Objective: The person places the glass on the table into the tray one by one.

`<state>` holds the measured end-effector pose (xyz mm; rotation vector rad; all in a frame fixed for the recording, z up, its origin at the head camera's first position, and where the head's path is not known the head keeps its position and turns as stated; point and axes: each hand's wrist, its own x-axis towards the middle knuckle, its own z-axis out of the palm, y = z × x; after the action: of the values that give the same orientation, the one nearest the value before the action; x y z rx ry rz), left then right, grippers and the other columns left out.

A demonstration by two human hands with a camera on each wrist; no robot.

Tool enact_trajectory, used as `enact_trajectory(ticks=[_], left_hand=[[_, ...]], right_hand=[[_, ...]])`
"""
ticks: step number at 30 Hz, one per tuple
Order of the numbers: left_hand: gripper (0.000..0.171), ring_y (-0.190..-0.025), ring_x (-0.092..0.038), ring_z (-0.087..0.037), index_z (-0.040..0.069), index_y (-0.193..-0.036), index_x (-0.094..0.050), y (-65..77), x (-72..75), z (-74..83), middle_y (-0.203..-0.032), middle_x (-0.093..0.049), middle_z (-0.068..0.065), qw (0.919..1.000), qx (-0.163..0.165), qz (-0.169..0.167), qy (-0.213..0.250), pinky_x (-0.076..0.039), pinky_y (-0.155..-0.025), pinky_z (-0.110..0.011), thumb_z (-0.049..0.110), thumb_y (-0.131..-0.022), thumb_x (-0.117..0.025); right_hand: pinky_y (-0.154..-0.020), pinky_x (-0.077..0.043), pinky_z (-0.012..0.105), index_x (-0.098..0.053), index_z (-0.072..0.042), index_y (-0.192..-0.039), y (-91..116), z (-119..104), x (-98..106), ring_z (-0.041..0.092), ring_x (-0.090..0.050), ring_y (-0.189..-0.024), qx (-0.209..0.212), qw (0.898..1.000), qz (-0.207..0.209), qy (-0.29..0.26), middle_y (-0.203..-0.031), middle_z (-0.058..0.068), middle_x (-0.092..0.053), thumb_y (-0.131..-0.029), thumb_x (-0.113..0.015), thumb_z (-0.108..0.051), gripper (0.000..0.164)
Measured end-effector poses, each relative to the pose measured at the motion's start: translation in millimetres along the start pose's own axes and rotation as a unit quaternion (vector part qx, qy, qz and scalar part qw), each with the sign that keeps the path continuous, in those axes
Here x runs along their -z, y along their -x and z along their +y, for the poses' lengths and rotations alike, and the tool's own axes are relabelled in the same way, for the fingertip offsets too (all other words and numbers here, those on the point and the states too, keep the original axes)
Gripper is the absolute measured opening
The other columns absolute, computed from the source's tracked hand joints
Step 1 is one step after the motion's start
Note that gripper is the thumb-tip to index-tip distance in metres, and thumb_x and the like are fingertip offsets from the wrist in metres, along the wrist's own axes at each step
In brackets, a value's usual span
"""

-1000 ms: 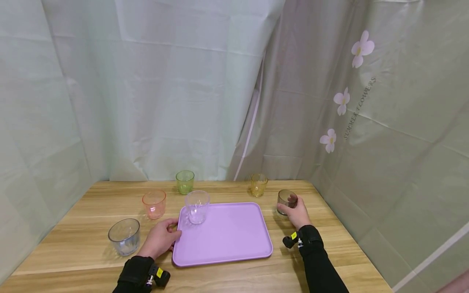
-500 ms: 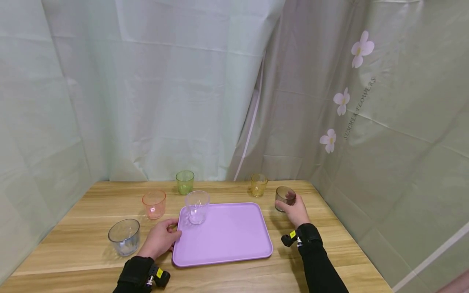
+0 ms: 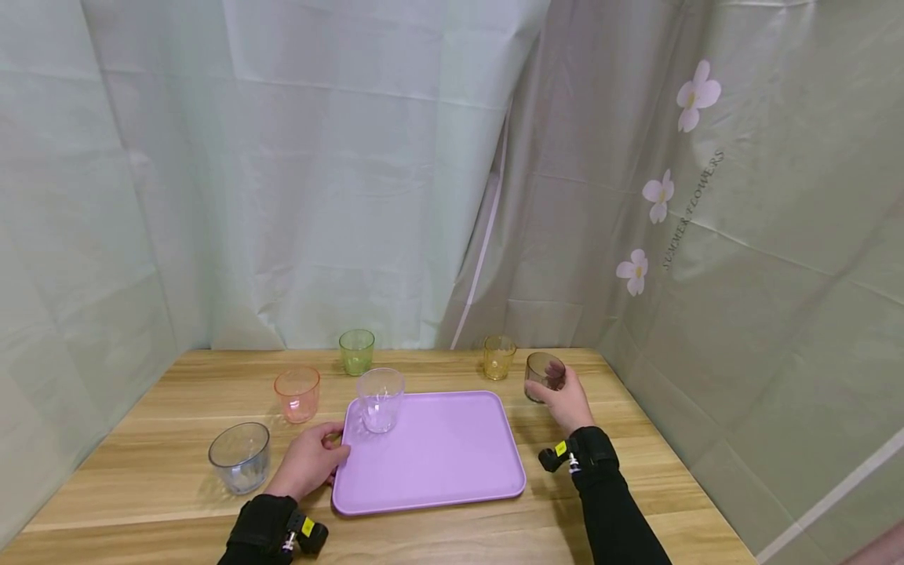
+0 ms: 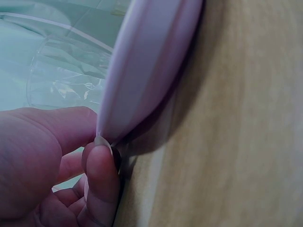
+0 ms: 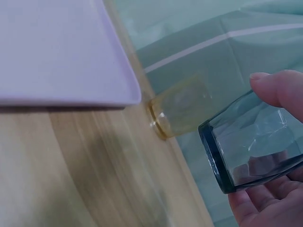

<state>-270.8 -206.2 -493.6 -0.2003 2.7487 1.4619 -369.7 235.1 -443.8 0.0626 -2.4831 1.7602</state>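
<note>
A smoky dark glass [image 3: 542, 377] is gripped upright in my right hand [image 3: 568, 402], on the right of the table. The right wrist view has the thumb on one side of this glass [image 5: 258, 142] and fingers round the other; its thick base is apart from the tabletop. My left hand [image 3: 308, 459] pinches the left rim of a lilac tray [image 3: 438, 451]. In the left wrist view, thumb and forefinger meet at the edge of the tray [image 4: 142, 71]. On the tray's far left corner stands a clear glass [image 3: 381, 404] with a faint lilac rim.
Left of the tray stand an orange-pink glass [image 3: 297, 396] and a wide grey-blue glass [image 3: 240, 459]. A green glass [image 3: 356, 353] and a yellow glass [image 3: 498, 359] are near the wooden table's [image 3: 424, 365] far edge. Behind hangs a pale curtain [image 3: 353, 196].
My right hand has carried the dark glass slightly up and to the left. The left hand, the tray and the other glasses have stayed put.
</note>
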Motion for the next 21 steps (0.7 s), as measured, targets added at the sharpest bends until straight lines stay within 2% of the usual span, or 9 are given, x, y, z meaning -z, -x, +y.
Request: enact_trajectory(ticks=[10, 21], left_hand=[[0.056, -0.067, -0.065, -0.019, -0.008, -0.151, -0.056, 0.2, 0.0, 2.0, -0.087, -0.06, -0.009, 1.0, 0.002, 0.003, -0.002, -0.057, -0.059, -0.031, 0.011, -0.101, -0.071], [0.056, -0.067, -0.065, -0.019, -0.009, -0.151, -0.057, 1.1, 0.3, 2.4, -0.087, -0.061, -0.009, 1.0, 0.001, 0.003, 0.0, -0.057, -0.059, -0.031, 0.011, -0.1, -0.071]], right_hand=[[-0.133, -0.031, 0.055, -0.03, -0.007, -0.168, -1, -12, -4, 0.04, -0.038, -0.159, 0.004, 1.0, -0.012, -0.016, -0.166, 0.022, -0.041, -0.103, -0.078, -0.026, 0.083], [-0.13, -0.035, 0.058, -0.033, -0.006, -0.167, -1, -20, -9, 0.042, -0.042, -0.156, 0.019, 1.0, -0.013, -0.009, -0.163, 0.021, -0.045, -0.102, -0.08, -0.029, 0.084]])
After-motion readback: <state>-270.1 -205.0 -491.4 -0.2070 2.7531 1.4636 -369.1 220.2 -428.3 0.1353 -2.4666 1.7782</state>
